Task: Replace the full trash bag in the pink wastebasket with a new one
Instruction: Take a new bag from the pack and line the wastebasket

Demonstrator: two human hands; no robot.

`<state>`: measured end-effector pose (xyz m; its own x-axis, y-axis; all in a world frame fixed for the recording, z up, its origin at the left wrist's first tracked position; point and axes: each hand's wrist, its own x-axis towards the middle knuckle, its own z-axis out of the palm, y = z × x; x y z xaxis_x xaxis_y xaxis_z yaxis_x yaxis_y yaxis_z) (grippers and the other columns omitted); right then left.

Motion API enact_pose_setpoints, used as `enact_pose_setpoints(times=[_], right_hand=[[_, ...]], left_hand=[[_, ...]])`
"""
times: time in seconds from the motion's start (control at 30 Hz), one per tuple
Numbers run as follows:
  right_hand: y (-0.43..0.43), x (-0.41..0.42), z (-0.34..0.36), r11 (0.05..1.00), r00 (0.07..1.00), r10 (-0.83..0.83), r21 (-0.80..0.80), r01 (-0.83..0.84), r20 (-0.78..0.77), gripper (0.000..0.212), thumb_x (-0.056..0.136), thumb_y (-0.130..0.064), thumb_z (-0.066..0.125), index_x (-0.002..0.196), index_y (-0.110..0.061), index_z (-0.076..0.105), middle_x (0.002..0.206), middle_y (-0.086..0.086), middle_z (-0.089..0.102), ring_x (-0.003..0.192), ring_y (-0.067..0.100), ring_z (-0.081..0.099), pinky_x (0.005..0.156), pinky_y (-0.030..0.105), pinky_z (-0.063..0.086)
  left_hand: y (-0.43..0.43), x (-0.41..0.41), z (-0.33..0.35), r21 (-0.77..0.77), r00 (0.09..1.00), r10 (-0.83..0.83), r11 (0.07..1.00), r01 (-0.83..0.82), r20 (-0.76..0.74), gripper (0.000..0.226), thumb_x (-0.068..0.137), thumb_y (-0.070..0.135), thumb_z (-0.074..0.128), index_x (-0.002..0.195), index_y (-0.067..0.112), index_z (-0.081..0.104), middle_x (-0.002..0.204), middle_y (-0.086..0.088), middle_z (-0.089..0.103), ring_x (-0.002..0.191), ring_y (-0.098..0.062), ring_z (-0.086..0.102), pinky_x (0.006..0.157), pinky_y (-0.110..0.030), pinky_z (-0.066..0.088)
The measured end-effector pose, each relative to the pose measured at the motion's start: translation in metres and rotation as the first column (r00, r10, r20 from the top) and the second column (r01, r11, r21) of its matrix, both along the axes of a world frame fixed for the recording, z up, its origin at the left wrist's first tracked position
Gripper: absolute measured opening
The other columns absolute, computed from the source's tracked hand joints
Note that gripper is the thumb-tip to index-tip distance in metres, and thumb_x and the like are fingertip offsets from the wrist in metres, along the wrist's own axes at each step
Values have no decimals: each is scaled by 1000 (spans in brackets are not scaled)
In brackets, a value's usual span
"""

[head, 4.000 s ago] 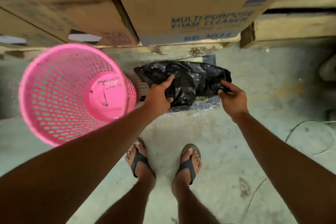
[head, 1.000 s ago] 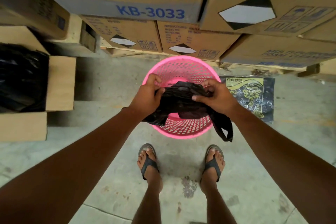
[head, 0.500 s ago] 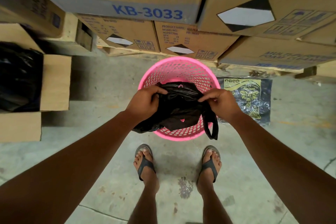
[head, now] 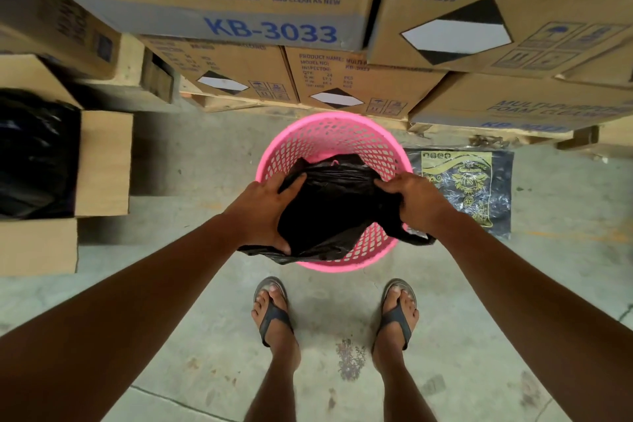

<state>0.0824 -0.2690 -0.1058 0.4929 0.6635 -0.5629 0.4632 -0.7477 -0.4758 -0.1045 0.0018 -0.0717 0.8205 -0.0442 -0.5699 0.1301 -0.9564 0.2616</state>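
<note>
The pink wastebasket (head: 346, 137) stands upright on the concrete floor just beyond my feet. A new black trash bag (head: 332, 205) hangs over its opening, partly spread, with its mouth held apart. My left hand (head: 263, 216) grips the bag's left edge near the basket's front-left rim. At the right rim, my right hand (head: 416, 200) holds the other edge, and a bag handle dangles outside the basket below that hand. Most of the basket's inside is hidden by the bag.
A flat pack of black bags (head: 462, 188) with a yellow label lies on the floor right of the basket. An open cardboard box (head: 102, 161) lined with black plastic stands at the left. Stacked foam cleaner cartons (head: 239, 10) on pallets rise right behind the basket.
Four seconds ago my hands were on the bag by the pack with the basket tilted at the left. Over the last second, I have spread the bag wider and lowered it into the basket's mouth.
</note>
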Motion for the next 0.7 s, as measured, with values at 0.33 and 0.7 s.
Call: enact_pose_setpoints(times=[0.33, 0.7], right_hand=[[-3, 2, 29, 834, 871, -317, 327, 445, -375, 53, 90, 13, 44, 107, -25, 77, 109, -4, 75, 85, 23, 73, 76, 38, 59], [21, 24, 13, 906, 997, -73, 417, 75, -19, 48, 85, 2, 48, 113, -26, 75, 123, 3, 69, 55, 7, 59, 51, 18, 43]], left_hand=[[5, -2, 3, -384, 874, 425, 867, -318, 236, 40, 99, 39, 44, 135, 27, 55, 126, -3, 64, 113, -22, 61, 94, -34, 51], [24, 44, -18, -260, 847, 479, 869, -420, 232, 40, 101, 22, 42, 139, 15, 51, 121, -17, 56, 106, -34, 57, 94, -34, 45]])
